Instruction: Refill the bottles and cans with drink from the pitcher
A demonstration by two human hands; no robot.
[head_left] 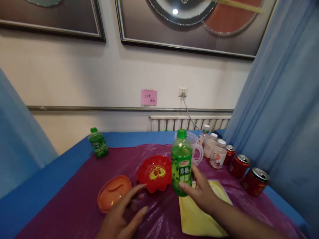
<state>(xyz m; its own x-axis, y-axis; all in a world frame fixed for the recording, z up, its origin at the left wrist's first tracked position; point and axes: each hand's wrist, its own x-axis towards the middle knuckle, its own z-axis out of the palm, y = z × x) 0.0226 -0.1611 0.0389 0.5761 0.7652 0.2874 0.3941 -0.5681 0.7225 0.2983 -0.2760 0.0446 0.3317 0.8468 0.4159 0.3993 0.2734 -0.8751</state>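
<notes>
My right hand [199, 191] is wrapped round a green plastic drink bottle [182, 162] with a green cap, held upright above the front middle of the table. The bottle hides part of a clear plastic jug [198, 154] behind it. Below my right wrist lies a folded yellow cloth [199, 219]. My left hand [124, 212] hovers with its fingers apart and nothing in them. Beside it is an orange oval plastic box [114, 192]. A red scalloped plate [156, 172] with a yellow printed centre sits between the left hand and the bottle.
Another green bottle [98, 142] stands at the back left. On the right are several small clear bottles with white caps [218, 154] and several red cans [255, 182]. Purple plastic sheeting [74, 192] covers the blue tabletop [27, 186]. Blue curtains [281, 99] hang at both sides.
</notes>
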